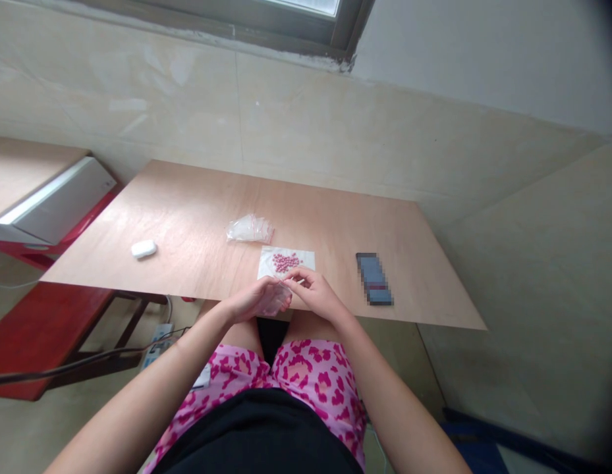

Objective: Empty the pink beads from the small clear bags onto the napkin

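Note:
My left hand (256, 296) is closed round a small clear plastic bag (273, 301) at the table's near edge. The fingertips of my right hand (313, 288) are pinched together at the upper edge of the same bag. Whether a small piece is also between those fingers is too fine to see. Just beyond both hands lies a white sheet (309, 257) with a cluster of small pink pieces (286, 262), like pills or beads. Farther back is a heap of clear plastic bags (249, 228) with reddish edges.
The wooden tabletop (187, 197) reaches to the tiled wall. A white rounded case (144, 249) lies at the left, and a dark phone-like device (375, 279), pixelated, at the right. A red bench (43, 336) and a cable (88, 368) are at the lower left.

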### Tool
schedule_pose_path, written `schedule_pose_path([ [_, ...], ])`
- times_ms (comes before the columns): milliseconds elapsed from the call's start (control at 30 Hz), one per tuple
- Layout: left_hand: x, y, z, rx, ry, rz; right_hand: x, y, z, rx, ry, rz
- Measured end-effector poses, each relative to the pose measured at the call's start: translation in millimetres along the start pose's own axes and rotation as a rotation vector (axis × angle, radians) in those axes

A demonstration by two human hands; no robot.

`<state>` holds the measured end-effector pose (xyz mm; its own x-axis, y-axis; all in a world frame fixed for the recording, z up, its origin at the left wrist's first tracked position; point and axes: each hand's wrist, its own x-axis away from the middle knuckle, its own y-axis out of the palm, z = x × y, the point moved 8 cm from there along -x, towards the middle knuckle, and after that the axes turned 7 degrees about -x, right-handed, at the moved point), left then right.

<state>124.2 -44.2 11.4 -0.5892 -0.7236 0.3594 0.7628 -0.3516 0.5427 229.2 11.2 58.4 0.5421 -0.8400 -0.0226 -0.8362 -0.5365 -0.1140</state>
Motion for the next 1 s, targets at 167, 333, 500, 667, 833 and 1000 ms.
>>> schedule_pose_path([
  [167, 2.0, 0.1, -0.7, 0.002, -0.025, 0.031, 1.9, 2.1, -7.5, 0.111, -0.046, -0.062],
  [333, 1.3, -2.5, 1.8, 0.081, -0.011, 0.062, -2.2, -16.0, 4.2, 0.138, -0.072, 0.038],
  [500, -2.8, -15.9, 3.9, 0.124, 0.074, 0.128, 0.2, -35.5, 26.7, 0.581, -0.123, 0.189],
  [667, -6.1, -42.3, 2.9, 0.167, 0.135, 0.282, 0.0, -24.1, 42.5, 0.836, -0.127, 0.134],
  [833, -3.6, -54.0, 6.5, 0.187, 0.152, 0.388, -1.7, -24.2, 44.3, 0.848, -0.128, 0.182],
  [1000, -4.8, -52.7, 8.3, 0.148, 0.164, 0.397, -0.7, -34.5, 46.3, 0.785, -0.108, 0.275],
])
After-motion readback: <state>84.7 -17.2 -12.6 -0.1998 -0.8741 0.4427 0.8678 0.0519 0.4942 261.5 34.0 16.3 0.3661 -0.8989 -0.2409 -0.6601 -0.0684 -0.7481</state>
